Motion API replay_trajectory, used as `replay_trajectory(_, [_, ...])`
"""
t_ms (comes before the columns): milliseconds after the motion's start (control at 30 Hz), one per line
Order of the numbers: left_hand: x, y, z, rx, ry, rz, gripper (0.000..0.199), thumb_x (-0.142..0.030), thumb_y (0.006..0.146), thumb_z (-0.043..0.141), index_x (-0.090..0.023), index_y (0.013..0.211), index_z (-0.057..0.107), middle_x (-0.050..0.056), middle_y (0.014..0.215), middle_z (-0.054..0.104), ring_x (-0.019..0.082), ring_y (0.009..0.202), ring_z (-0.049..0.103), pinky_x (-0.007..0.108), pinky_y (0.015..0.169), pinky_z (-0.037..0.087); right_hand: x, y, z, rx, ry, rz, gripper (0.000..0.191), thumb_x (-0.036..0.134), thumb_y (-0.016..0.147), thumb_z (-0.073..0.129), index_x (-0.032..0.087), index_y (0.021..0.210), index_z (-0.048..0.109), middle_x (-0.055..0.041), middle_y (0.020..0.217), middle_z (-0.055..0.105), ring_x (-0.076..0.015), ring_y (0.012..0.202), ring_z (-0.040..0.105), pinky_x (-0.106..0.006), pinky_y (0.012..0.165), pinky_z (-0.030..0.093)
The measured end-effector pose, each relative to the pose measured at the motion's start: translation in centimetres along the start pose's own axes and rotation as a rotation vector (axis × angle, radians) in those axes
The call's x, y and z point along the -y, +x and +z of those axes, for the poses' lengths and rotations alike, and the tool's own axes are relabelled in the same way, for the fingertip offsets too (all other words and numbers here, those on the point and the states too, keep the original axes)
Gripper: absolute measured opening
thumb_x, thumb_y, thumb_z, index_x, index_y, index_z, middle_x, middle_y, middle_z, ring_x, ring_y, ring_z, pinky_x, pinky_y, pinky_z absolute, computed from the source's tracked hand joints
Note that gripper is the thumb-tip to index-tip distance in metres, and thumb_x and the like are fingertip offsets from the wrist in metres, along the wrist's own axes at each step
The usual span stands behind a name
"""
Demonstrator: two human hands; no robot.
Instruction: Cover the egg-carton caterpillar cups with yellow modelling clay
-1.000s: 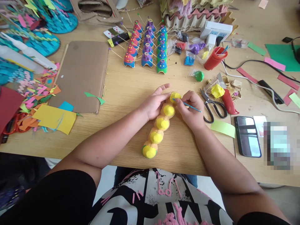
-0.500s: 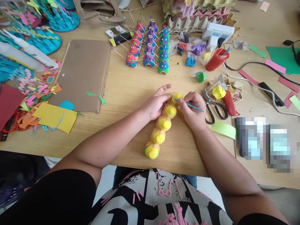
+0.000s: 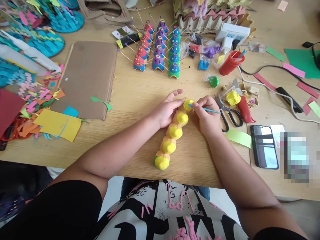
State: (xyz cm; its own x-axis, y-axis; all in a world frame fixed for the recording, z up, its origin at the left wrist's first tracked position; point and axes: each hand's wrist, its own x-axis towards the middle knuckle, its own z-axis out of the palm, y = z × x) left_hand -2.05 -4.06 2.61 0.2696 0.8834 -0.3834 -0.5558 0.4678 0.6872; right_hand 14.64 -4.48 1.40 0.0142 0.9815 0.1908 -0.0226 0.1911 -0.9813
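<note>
An egg-carton strip [image 3: 172, 139] of several cups, each capped with yellow clay, slants across the table in front of me. Green clay shows along the side of its nearest cup. My left hand [image 3: 166, 112] steadies the far end, its thumb against the last cup and some fingers extended behind. Pinched in my right hand [image 3: 209, 116] is a thin blue clay tool [image 3: 212, 110]. The tool's tip touches the yellow clay [image 3: 188, 104] on the farthest cup.
Black-handled scissors [image 3: 228, 113] and a yellow clay lump [image 3: 233, 98] lie right of my right hand. Finished carton caterpillars [image 3: 159, 50] stand behind. A red cup [image 3: 232, 63] holds tools. At left is cardboard [image 3: 86, 80]; a phone [image 3: 264, 146] lies at right.
My right hand has shifted slightly right, and the tool's tip has moved a little right on the far cup's yellow clay. My left hand and the strip stay put.
</note>
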Motion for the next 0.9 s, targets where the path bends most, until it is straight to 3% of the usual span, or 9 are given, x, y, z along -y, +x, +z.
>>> replay_trajectory(167, [-0.03,-0.09,0.16,0.003,-0.013,0.002,0.042,-0.014,0.096,0.067,-0.026,0.134,0.056,-0.004,0.084,0.072,0.010,0.067,0.069,0.020,0.064,0.051,-0.29,0.18,0.17,-0.039,0.169,0.053,0.057,0.062,0.073,0.094,0.023,0.070,0.052,0.0072,0.066,0.050,-0.0080,0.059,0.042,-0.027,0.059,0.034])
replay_trajectory(667, [0.09,0.04,-0.10,0.018,0.027,0.002,0.046,-0.016,0.095,0.067,-0.027,0.139,0.055,-0.004,0.084,0.073,0.010,0.069,0.068,0.020,0.067,0.051,0.41,-0.05,0.02,0.001,-0.058,-0.023,0.050,0.052,0.081,0.092,0.022,0.069,0.053,0.0063,0.064,0.048,-0.0088,0.060,0.038,-0.027,0.058,0.029])
replay_trajectory(900, [0.00,0.11,-0.11,0.011,0.000,-0.002,0.041,-0.014,0.097,0.066,-0.027,0.134,0.055,-0.004,0.084,0.071,0.010,0.068,0.068,0.021,0.066,0.050,-0.33,0.12,0.06,-0.022,0.136,-0.007,0.057,0.062,0.079,0.089,0.023,0.071,0.049,0.0075,0.065,0.047,-0.0082,0.058,0.038,-0.028,0.058,0.032])
